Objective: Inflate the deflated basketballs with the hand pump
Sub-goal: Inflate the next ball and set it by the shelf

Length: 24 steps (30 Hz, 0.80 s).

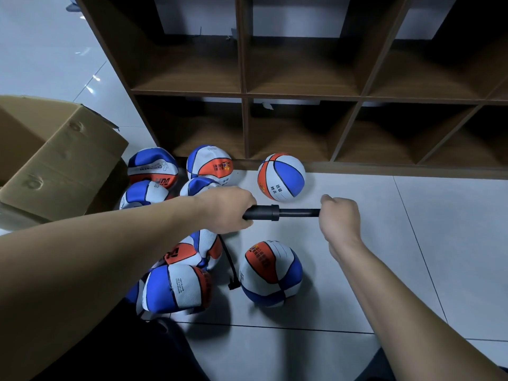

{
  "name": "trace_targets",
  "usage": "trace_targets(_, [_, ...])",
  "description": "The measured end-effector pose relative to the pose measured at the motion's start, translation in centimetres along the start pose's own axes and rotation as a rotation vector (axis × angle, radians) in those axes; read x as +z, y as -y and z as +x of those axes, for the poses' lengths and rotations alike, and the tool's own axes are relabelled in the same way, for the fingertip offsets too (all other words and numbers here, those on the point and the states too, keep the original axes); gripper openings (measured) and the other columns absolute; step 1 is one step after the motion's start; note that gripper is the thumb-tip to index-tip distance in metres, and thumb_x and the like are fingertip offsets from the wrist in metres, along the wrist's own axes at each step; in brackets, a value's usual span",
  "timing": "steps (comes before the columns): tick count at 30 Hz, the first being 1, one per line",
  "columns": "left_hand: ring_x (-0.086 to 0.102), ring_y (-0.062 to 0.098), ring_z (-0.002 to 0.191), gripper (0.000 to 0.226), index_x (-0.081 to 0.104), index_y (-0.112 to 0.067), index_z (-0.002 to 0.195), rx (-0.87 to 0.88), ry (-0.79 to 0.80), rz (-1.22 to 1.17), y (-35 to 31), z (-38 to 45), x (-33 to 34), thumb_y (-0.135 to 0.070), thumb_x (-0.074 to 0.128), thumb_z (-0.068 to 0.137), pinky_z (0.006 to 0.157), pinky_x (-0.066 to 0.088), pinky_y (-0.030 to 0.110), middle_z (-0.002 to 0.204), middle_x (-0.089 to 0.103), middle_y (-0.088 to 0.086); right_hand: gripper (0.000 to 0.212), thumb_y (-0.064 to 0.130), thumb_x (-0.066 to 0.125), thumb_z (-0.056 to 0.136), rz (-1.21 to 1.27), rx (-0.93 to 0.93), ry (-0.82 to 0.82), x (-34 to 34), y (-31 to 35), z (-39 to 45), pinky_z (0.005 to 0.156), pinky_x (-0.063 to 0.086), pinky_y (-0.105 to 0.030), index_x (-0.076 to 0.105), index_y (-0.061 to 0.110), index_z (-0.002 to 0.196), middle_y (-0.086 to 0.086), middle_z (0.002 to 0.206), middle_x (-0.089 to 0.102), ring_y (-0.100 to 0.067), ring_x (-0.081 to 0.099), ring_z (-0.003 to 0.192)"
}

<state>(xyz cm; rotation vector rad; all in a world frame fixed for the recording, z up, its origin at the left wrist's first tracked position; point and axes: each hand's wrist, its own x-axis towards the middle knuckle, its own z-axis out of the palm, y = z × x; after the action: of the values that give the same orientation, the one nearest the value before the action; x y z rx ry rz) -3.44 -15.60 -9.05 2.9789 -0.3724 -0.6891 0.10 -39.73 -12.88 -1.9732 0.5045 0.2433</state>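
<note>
1. A creased brown cardboard box [55,160] is lying open at the far left, beside a heap of limp, dented blue, white and orange basketballs [176,287].
2. The left hand [228,209] is clenching around the barrel of the black plastic hand pump [270,212], which is being held level above the pale floor tiles [412,243].
3. A thin black hose [229,266] is hanging from the pump toward the near half-filled basketball [270,273]; the needle joint is too small to tell.
4. The right hand [341,215] is gripping the handle, the rod partly drawn out.
5. The pump is probably light and stiff; holding barrel and handle suits it. The balls are likely soft and yielding, prone to rolling.
6. A rounder, firmer-looking ball [281,177] is resting against the dark wooden cubby shelf [302,92].
</note>
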Motion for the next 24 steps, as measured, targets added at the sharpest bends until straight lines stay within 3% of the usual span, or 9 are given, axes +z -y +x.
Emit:
trace_targets(16, [0.061,0.023,0.065,0.029,0.054,-0.023,0.078,0.063,-0.018,-0.044,-2.0,0.3,0.8,-0.041,0.061,0.099,0.062,0.053,0.039,0.071,0.061,0.000,0.044,0.024,0.044,0.110,-0.140,-0.170,0.081,3.6,0.5,-3.5,0.054,0.031,-0.032,0.041,0.015,0.067,-0.004,0.070,0.046,-0.021,0.041,0.062])
trace_targets(24, [0.061,0.022,0.067,0.029,0.054,-0.023,0.079,0.079,-0.027,-0.117,-2.0,0.4,0.5,-0.044,0.063,0.098,0.063,0.051,0.039,0.072,0.062,0.001,0.047,0.028,0.048,0.111,-0.134,-0.201,0.096,2.9,1.3,-3.2,0.052,0.030,-0.031,0.041,0.016,0.066,-0.001,0.065,0.045,-0.022,0.041,0.060])
